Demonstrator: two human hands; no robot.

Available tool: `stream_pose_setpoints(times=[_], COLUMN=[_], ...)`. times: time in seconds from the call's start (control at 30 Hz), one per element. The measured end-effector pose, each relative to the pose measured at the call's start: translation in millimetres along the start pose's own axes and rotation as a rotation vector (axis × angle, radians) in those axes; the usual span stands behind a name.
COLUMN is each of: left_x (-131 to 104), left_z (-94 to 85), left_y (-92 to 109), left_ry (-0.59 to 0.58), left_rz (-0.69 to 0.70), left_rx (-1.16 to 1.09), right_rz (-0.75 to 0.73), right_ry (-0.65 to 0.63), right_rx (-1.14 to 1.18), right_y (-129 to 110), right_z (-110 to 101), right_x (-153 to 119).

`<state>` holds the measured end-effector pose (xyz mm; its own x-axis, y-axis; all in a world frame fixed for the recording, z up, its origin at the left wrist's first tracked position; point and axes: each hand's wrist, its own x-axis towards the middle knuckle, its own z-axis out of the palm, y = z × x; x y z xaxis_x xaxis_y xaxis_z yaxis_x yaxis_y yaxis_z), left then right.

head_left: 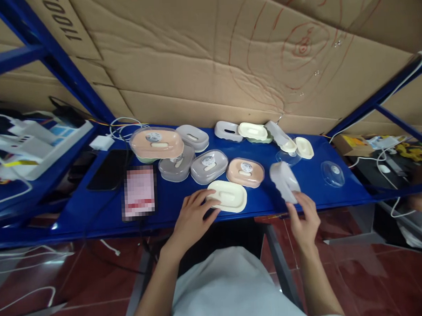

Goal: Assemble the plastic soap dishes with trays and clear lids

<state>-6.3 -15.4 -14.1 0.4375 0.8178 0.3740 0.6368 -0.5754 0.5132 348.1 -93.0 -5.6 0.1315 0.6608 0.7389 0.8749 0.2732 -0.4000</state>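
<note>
My left hand [196, 214] grips the left end of a cream oval dish [230, 196] at the front of the blue table, thumb and fingers at its rim. Farther right, my right hand [304, 217] pinches the lower end of a pale grey oval container piece [283, 180], which is tipped on its side. Between and behind the hands sit a peach lidded oval box [245, 173] and a grey lidded oval box [209, 166], each with a clear lid and a round sticker. A loose clear lid [332, 173] rests to the right of my right hand.
More grey boxes and a peach box [156, 142] stand at the back left. Cream dishes, including one cream dish [304, 148], and grey pieces line the cardboard wall [192, 51]. A black phone [110, 170], cables and a power strip [32, 149] lie left. Blue posts frame both sides.
</note>
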Motion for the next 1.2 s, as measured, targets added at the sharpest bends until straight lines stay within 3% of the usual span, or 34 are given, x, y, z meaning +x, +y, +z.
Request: stream_pose_setpoints(times=[0.17, 0.3, 0.47, 0.63, 0.8, 0.9, 1.03, 1.13, 1.2], left_x=[0.8, -3.0, -4.1, -1.9, -3.8, -4.7, -3.9, -3.4, -3.7], left_z=[0.2, 3.2, 5.1, 5.4, 11.6, 12.0, 7.9, 6.2, 6.5], left_y=[-0.6, -2.9, -4.7, -7.1, -12.7, -11.7, -8.3, -7.8, -7.9], left_ry=[0.0, 0.066, 0.101, 0.058, 0.153, 0.16, 0.119, 0.101, 0.098], left_rz=[-0.072, -0.154, -0.161, -0.091, -0.03, -0.03, -0.05, -0.062, -0.068], left_rx=[-0.038, -0.119, -0.188, -0.083, -0.076, -0.069, -0.065, -0.064, -0.057], right_rz=[-0.242, -0.286, -0.257, -0.273, -0.308, -0.332, -0.073, 0.102, 0.146], right_ry=[-0.343, -0.439, -0.527, -0.605, -0.611, -0.546, -0.261, -0.306, -0.387], right_rx=[0.19, 0.239, 0.207, 0.2, 0.203, 0.195, -0.023, -0.277, -0.359], right_y=[-50.9, -64.3, -64.3, -69.0, -73.8, -56.2, 6.1, 55.8, 74.8], right_z=[41.0, 65.9, 64.3, 67.8, 76.0, 69.7, 57.9, 53.9, 51.9], right_x=[-1.6, 11.7, 22.9, 19.0, 13.5, 22.5, 53.9, 71.7, 72.9])
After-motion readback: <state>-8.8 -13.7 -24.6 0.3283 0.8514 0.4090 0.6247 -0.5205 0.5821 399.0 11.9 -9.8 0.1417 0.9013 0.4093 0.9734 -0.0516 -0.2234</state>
